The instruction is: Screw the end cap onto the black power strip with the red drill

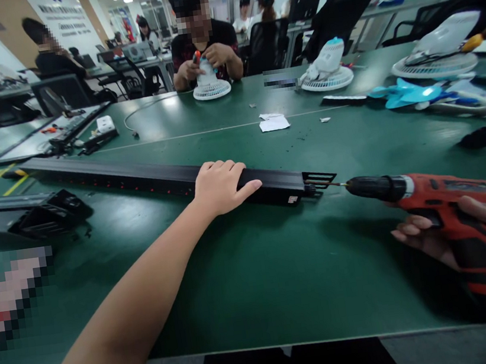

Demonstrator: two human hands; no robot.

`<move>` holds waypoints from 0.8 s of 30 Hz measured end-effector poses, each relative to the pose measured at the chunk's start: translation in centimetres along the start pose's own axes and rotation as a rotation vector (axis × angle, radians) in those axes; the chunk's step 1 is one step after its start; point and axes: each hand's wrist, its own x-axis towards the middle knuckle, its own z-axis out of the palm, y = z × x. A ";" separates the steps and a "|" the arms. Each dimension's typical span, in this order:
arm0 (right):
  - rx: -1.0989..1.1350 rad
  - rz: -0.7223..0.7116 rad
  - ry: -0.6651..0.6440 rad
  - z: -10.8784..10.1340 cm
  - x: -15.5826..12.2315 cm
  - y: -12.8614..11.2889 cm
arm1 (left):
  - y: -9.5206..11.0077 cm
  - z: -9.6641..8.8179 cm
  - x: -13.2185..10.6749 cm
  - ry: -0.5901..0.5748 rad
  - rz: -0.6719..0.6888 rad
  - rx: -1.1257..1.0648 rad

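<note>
A long black metal bar (153, 179), with a row of small red marks along its side, lies across the green table. My left hand (221, 188) is on top of it near its right end, fingers bent over the far edge and thumb pointing along the bar. At the right, my right hand (433, 234) grips a red and black cordless drill (454, 187) by its handle. The drill's long thin bit (330, 183) points left and reaches the bar's end, beside a slotted black bracket (319, 178). Whether the tip sits in a screw is too small to tell.
Black housings (19, 217) lie at the left, behind a blurred-out patch. Across the table (258, 299) a person (201, 38) handles a white fan (211, 87). More fans (327, 72), blue fan blades (410, 91) and white paper (274, 122) lie at the back and right.
</note>
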 end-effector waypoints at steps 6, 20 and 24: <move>0.056 0.090 0.049 0.2 0.8 0.2 | 0.0 0.1 0.1 0.023 0.002 0.005; 0.073 0.119 0.062 1.4 0.2 -0.4 | 0.2 0.1 0.0 0.039 -0.007 0.008; 0.066 0.110 0.084 2.2 -0.2 -0.8 | 0.2 0.1 -0.1 0.039 -0.010 0.009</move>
